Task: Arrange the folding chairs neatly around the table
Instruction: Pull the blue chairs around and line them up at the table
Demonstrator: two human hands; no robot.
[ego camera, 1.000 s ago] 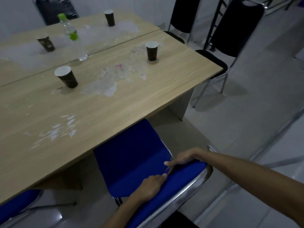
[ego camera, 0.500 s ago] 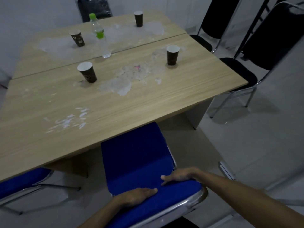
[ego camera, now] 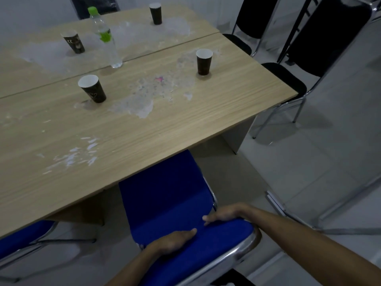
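Observation:
A blue folding chair (ego camera: 165,193) with a chrome frame stands at the near edge of the wooden table (ego camera: 206,120), its seat front tucked under the tabletop. My left hand (ego camera: 173,241) lies on the front of its blue backrest, fingers pointing right. My right hand (ego camera: 224,215) grips the backrest's top edge near the right corner. A second blue chair (ego camera: 22,238) sits under the table at the lower left. Two black chairs (ego camera: 338,36) (ego camera: 253,15) stand along the table's right end. Another dark chair (ego camera: 92,3) is at the far side.
Several dark paper cups (ego camera: 93,89) (ego camera: 203,61) and a clear bottle with a green cap (ego camera: 105,36) stand on the table, whose surface is worn in patches. Pale tiled floor (ego camera: 309,162) lies open to the right.
My hands have spread apart along the backrest, the left sliding left. The blue chair has turned squarer to the table edge, and the view has swung left and risen.

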